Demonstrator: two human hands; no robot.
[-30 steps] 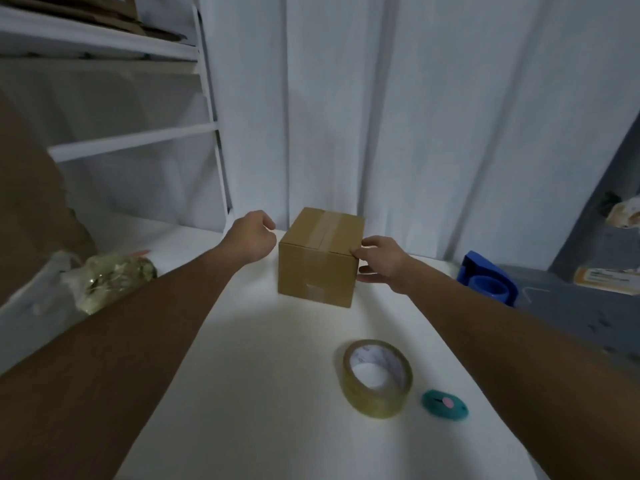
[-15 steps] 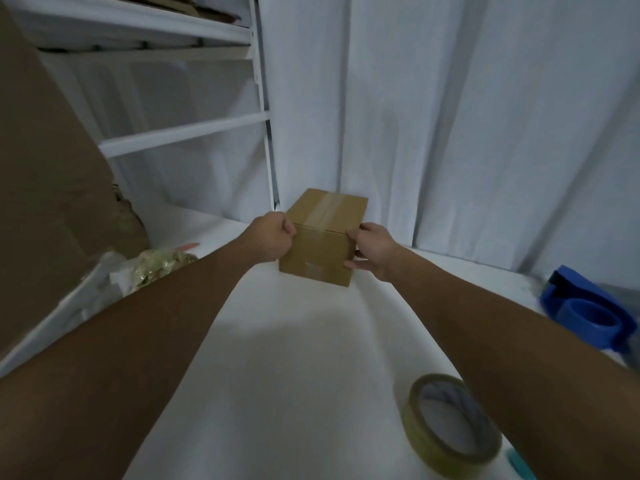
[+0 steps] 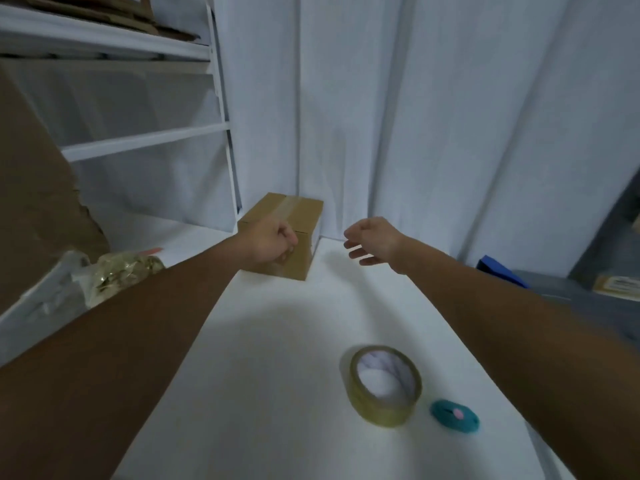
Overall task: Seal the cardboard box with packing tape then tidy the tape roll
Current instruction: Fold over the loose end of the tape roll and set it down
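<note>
Two hands are stretched far over a white table (image 3: 263,358), which is left mostly bare, presumably as working room. At its far edge, against the white curtain (image 3: 381,116) and just beside the foot of the shelf (image 3: 221,126), a box (image 3: 298,216) is set; it is judged to be parked there out of the way, since a strip of tape is seen along its top seam and the sealing looks done. The left hand (image 3: 272,242) is clenched into a fist and pressed against the near face of the box, apparently to nudge it into the corner; whether anything is gripped inside the fist cannot be told. The right hand (image 3: 372,239) is held apart from the box, fingers loose and spread, nothing in it. Much nearer, the roll (image 3: 386,384) is lain flat within easy reach, untidied, so that step is judged to remain. Just beside it a small teal cutter (image 3: 453,415) is left. At the left edge a crumpled bag (image 3: 117,275) is seen
</note>
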